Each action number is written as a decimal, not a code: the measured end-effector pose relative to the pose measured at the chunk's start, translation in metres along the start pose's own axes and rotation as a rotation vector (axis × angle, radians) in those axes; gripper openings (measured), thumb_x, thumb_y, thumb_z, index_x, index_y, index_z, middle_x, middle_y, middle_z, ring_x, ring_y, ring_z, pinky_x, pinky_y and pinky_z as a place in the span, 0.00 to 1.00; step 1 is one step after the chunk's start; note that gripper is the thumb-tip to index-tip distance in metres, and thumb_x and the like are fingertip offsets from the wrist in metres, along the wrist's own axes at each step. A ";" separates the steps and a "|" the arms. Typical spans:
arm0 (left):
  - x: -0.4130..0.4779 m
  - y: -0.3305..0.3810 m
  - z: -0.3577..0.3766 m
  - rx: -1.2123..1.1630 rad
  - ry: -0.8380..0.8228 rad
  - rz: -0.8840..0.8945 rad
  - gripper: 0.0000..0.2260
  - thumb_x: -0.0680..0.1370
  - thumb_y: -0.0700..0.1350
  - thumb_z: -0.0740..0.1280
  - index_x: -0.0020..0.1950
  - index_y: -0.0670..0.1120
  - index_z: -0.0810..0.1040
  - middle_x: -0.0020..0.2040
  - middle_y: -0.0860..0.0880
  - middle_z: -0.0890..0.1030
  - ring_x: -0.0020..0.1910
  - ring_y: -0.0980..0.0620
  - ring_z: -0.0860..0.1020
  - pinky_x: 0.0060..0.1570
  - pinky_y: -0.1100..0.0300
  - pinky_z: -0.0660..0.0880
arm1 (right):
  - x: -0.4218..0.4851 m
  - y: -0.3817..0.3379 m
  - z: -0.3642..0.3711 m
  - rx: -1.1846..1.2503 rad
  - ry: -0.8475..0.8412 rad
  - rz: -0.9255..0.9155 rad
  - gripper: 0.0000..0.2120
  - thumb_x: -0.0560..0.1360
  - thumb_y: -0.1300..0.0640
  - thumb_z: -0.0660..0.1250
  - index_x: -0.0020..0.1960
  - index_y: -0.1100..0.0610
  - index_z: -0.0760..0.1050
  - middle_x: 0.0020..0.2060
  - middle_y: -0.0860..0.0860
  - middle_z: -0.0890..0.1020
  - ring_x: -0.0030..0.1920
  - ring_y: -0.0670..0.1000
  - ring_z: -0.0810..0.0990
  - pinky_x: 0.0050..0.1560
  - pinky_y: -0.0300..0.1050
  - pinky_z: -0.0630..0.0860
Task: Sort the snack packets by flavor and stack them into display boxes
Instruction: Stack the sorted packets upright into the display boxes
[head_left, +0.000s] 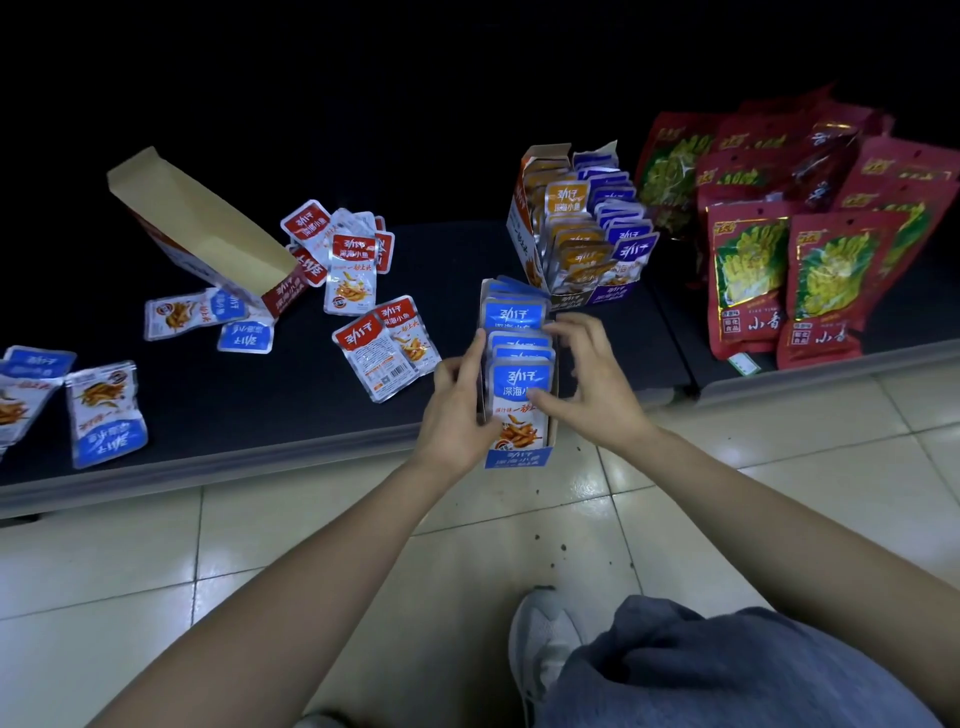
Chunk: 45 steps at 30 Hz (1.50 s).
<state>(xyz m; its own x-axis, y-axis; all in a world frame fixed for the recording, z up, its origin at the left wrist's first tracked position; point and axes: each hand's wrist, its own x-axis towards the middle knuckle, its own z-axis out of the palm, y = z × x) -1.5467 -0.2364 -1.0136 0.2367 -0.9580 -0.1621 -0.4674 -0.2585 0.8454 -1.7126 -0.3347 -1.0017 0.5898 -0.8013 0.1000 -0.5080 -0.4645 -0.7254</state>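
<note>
At the front edge of the dark shelf (260, 410), a blue box (519, 458) is standing with its near end hanging out over the tiled floor (208, 545). A row of blue packets (519, 382) is sitting upright inside it, one behind another, faces turned toward the person.

The left hand (457, 410) is gripping the left side of the blue box, thumb lying up along its wall and the other fingers curled in against its lower corner. The right hand (592, 379) is resting on the right side of the blue box, fingers spread and loosely bent, thumb tip touching the front packet and fingertips reaching the tops of the packets farther back.

Just left of the blue box, two red packets (387, 348) are lying flat and overlapping. Farther left, a red box (208, 228) is lying tipped over, with a loose heap of red packets (348, 249) at its mouth. Far left of the blue box, more loose blue packets (106, 413) are lying near the shelf edge.

Just behind the blue box, two filled boxes (576, 244) are standing side by side, one holding orange packets, the other blue ones. Right of the blue box, large red bags (779, 270) are leaning in rows. Below it, a grey shoe (540, 634) is showing on the floor.
</note>
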 end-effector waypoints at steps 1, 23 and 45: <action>0.001 0.000 0.000 0.001 0.004 -0.015 0.42 0.75 0.40 0.70 0.79 0.55 0.45 0.68 0.48 0.62 0.57 0.56 0.74 0.53 0.61 0.75 | 0.003 0.000 -0.003 0.005 0.005 -0.002 0.33 0.70 0.55 0.76 0.70 0.55 0.65 0.68 0.49 0.64 0.65 0.41 0.68 0.46 0.26 0.70; 0.007 0.001 -0.200 0.249 0.014 -0.332 0.10 0.79 0.42 0.65 0.60 0.45 0.78 0.49 0.47 0.80 0.48 0.49 0.79 0.52 0.60 0.74 | 0.138 -0.142 0.066 -0.006 -0.403 -0.362 0.10 0.74 0.61 0.65 0.53 0.53 0.78 0.39 0.48 0.81 0.37 0.49 0.80 0.43 0.49 0.77; -0.064 -0.271 -0.344 0.691 0.266 -0.682 0.28 0.80 0.56 0.57 0.79 0.54 0.52 0.78 0.37 0.45 0.76 0.38 0.45 0.74 0.43 0.47 | 0.141 -0.249 0.361 -0.418 -0.840 -0.325 0.31 0.80 0.50 0.63 0.79 0.48 0.53 0.79 0.52 0.48 0.77 0.55 0.50 0.75 0.54 0.56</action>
<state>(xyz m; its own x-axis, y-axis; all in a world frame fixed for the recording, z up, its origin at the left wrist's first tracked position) -1.1418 -0.0619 -1.0574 0.7812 -0.5414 -0.3108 -0.5328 -0.8377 0.1201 -1.2765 -0.1963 -1.0532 0.9107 -0.1589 -0.3812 -0.3279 -0.8393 -0.4335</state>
